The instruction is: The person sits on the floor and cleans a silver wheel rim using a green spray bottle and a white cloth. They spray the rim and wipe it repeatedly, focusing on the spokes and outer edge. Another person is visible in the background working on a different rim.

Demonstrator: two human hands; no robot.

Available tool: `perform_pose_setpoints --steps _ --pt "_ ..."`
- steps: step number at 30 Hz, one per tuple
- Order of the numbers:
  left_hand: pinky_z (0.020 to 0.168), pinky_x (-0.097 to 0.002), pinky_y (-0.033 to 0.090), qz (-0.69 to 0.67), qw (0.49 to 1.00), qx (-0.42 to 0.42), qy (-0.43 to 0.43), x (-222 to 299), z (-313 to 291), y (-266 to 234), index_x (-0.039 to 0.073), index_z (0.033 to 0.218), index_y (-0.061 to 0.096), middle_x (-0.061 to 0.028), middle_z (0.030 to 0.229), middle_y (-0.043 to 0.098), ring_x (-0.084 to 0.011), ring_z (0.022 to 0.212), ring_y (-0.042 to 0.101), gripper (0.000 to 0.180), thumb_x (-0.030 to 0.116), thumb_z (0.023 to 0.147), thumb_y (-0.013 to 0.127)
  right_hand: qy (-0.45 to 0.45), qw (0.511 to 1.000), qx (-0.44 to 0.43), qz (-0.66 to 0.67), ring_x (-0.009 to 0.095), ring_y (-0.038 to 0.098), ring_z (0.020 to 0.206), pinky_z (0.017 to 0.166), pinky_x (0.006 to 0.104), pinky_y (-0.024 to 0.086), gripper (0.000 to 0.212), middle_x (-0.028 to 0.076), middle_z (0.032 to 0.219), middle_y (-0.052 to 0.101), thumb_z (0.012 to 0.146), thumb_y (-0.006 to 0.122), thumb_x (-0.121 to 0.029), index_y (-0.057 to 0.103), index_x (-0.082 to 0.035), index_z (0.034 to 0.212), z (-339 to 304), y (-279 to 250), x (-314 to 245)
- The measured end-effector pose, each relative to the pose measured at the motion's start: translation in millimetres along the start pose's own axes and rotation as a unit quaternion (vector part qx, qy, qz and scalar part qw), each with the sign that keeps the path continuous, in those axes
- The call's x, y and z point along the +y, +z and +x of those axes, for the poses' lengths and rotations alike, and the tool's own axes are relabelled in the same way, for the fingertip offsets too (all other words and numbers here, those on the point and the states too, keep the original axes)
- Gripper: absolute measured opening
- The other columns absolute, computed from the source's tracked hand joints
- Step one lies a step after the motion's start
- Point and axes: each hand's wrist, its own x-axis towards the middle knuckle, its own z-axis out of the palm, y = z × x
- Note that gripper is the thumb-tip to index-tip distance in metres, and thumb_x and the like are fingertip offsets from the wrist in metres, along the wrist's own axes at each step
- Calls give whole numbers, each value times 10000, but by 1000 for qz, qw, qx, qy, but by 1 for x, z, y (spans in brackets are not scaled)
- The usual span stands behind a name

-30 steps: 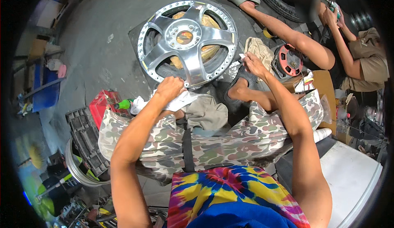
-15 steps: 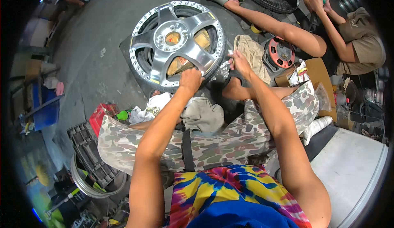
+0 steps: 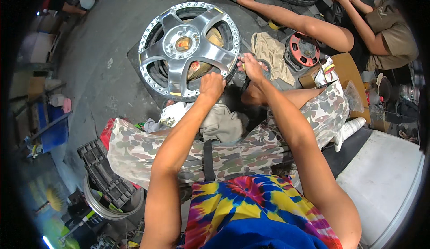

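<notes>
A polished five-spoke wheel rim (image 3: 178, 73) with a studded outer lip lies face up on the floor before me. My left hand (image 3: 212, 86) is closed on the rim's near right edge, its fingertips hidden from above. Close to the right edge of the rim is my right hand (image 3: 253, 67), its fingers curled together. Whatever lies in those fingers is too small to make out. Yellowish packaging (image 3: 198, 69) shows through the openings between the spokes. A grey cloth (image 3: 222, 122) and white rags (image 3: 175, 112) lie just below the rim, by my legs.
Another person's leg (image 3: 291, 22) stretches in from the right, and their hands hold a tool. A beige cloth (image 3: 274, 57), a red-and-black round device (image 3: 303, 48) and a cardboard box (image 3: 354, 81) stand right. A black plastic tray (image 3: 106, 173) rests on a ring-shaped rim (image 3: 106, 211) at lower left.
My right hand has come down and left, closer to the edge of the rim, and turned its fingers. My left hand stays at the rim. The view has shifted slightly.
</notes>
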Motion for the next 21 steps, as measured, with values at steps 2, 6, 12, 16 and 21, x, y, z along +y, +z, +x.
perform_pose_setpoints --steps 2,6,12,16,21 --pt "828 -507 590 10 1000 13 -8 -1 -2 1 -7 940 804 -240 954 753 -426 914 744 315 305 934 767 0 1000 3 15 118 579 670 645 287 495 257 24 821 640 1073 481 -271 613 -64 1150 0 4 8" --pt "804 -525 585 23 1000 7 -3 -9 -5 7 3 912 779 -252 932 739 -441 903 732 370 370 949 750 19 998 2 57 115 570 656 630 287 482 266 24 803 630 1088 473 -292 607 -65 1124 -7 15 -3" --pt "813 -532 582 14 1000 -4 -9 -8 -4 4 -12 901 766 -266 929 737 -452 906 729 403 387 956 746 43 992 19 115 116 544 600 559 281 448 253 17 774 606 1092 478 -303 598 -81 1088 -5 21 -3" --pt "813 -534 581 16 1000 3 -9 -9 -5 4 -11 909 769 -272 930 738 -456 908 728 406 392 957 746 45 991 10 122 119 522 580 542 283 432 251 11 745 590 1087 480 -304 599 -84 1075 -5 23 -6" --pt "819 -536 583 18 1000 6 -3 -9 -6 3 -11 915 773 -281 933 740 -459 916 731 418 404 955 747 29 997 10 75 117 512 595 564 287 431 268 20 734 588 1071 500 -309 619 -71 1036 -3 21 -4"
